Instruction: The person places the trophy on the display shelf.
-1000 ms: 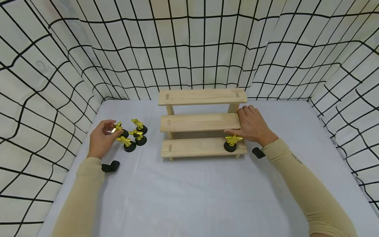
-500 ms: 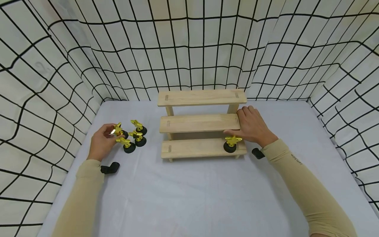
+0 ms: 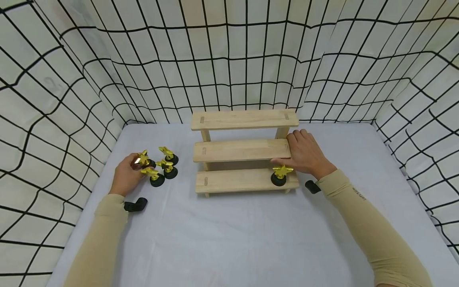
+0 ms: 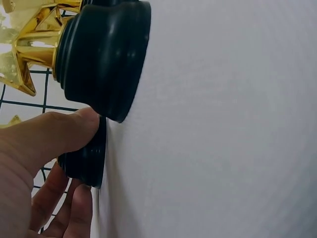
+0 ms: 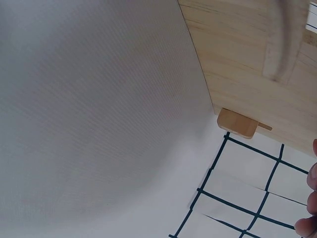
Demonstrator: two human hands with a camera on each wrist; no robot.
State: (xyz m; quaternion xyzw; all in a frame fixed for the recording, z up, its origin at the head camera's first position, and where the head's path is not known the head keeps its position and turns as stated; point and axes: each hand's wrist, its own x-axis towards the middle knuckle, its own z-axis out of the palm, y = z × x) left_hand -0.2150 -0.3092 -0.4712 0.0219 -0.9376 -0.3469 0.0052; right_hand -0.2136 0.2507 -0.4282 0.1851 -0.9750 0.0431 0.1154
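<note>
My left hand (image 3: 126,175) pinches the black base of a small gold star trophy (image 3: 144,158) at the left of the table. In the left wrist view its thumb presses one side of that base (image 4: 86,161) and the fingers lie along the other. Three more star trophies (image 3: 157,179) stand close to its right. My right hand (image 3: 309,155) grips the right end of the middle step of a three-step wooden stand (image 3: 240,151), thumb along the front edge. Another star trophy (image 3: 279,175) stands on the lowest step, at its right end.
A white cloth (image 3: 229,235) covers the table. Black wire grid (image 3: 247,59) with white behind it encloses the back and sides. Black wrist-worn pieces (image 3: 136,205) show at both sleeves.
My left hand has shifted slightly right and toward me around the trophy's base, fingers drawn lower. The right hand and the stand have stayed in place.
</note>
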